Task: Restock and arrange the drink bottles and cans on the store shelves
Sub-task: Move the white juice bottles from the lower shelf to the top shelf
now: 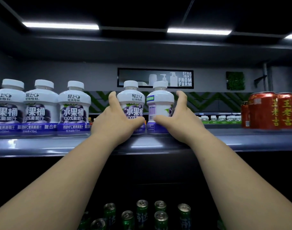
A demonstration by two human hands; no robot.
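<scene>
Top shelf (224, 140). My left hand (115, 120) grips the left bottle (132, 100) and my right hand (178, 120) the right bottle (160, 103), fingers (112, 100) and thumbs wrapped low on each. The pair stands close together, between three more bottles (74, 110) at left and red cans (264, 110) at far right. Judged risks: the right bottle shows its barcode and may stay back-to-front. A hasty twist could tip either onto the green cans (142, 211) below.

ceiling (142, 10) dark, strip lights (60, 26) lit | grey wall (59, 75) | framed sign (155, 78) | green plant panel (235, 80)
</scene>
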